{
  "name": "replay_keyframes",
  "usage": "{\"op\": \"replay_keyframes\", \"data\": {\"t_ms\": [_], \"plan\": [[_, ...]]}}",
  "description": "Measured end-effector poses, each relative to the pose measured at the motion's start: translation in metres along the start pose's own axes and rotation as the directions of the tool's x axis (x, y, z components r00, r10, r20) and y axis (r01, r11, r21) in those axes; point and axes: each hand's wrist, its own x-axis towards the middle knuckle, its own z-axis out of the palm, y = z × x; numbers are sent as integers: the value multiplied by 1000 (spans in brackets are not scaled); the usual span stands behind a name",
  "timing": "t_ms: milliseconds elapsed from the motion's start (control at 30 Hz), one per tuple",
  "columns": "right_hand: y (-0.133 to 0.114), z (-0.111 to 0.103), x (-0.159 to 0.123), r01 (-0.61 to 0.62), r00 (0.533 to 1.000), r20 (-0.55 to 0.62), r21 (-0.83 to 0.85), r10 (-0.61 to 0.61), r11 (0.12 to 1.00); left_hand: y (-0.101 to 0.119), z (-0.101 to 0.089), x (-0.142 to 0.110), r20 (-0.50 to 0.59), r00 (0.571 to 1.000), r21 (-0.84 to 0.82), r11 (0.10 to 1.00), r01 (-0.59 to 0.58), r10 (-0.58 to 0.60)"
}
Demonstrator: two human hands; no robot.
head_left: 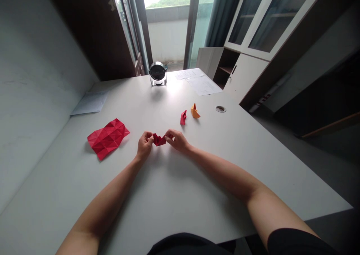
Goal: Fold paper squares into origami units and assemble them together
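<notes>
Between my two hands is a small folded red paper boat (159, 140), its pointed ends raised and its middle opened up. My left hand (145, 142) pinches its left end between thumb and fingers. At the right end, my right hand (176, 138) closes its thumb and fingertips on the other tip. Beyond my right hand stand a small red origami piece (183, 117) and an orange origami piece (195, 111), side by side. To the left lies a creased red sheet of paper (109, 138), partly unfolded, its fold lines showing.
A round silver-framed device (158, 74) stands near the far edge of the white table (168, 195). Printed papers (204, 84) lie to its right, and a plastic sleeve (90, 102) at the far left. A cable hole (221, 109) sits near the right edge.
</notes>
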Motion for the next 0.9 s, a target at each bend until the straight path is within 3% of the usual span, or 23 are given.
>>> {"op": "replay_keyframes", "data": {"t_ms": [233, 533, 900], "plan": [[0, 0, -3, -30, 999, 45, 5, 30, 1000, 0, 1, 0, 20, 999, 81, 996, -29, 28], [-7, -4, -1, 56, 994, 94, -4, -55, 998, 3, 2, -2, 39, 999, 127, 991, -43, 39], [-2, 0, -1, -5, 992, 122, -46, 11, 999, 3, 2, -2, 28, 998, 157, 986, -51, 48]]}}
